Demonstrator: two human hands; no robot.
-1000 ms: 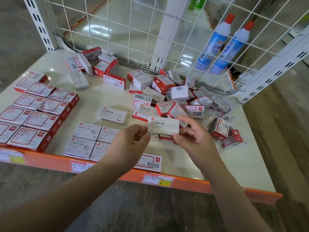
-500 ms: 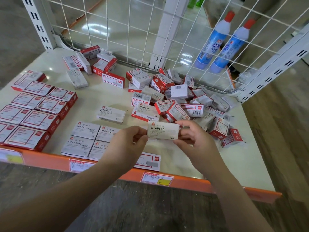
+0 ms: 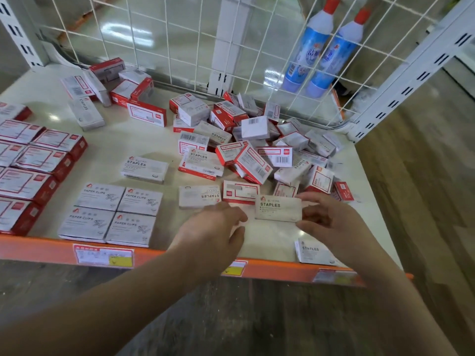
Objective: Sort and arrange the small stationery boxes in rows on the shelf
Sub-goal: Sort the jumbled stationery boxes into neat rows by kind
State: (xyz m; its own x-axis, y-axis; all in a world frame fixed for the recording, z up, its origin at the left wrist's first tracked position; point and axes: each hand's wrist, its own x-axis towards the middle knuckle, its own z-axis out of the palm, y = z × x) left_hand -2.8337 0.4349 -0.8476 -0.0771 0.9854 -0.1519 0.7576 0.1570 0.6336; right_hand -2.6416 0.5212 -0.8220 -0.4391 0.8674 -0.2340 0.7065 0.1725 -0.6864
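Right hand [image 3: 331, 222] is pinching a staples box [image 3: 278, 208] by its right end, low over the shelf [image 3: 272, 240] front. Left hand [image 3: 213, 232] is just left of it, fingers loose, holding nothing. Loose pile [image 3: 252, 147] sits behind them, paper clip boxes [image 3: 110, 214] off left.

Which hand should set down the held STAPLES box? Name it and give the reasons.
Right. The right hand already pinches the STAPLES box by its end; the left hand hovers beside it, open, gripping nothing.
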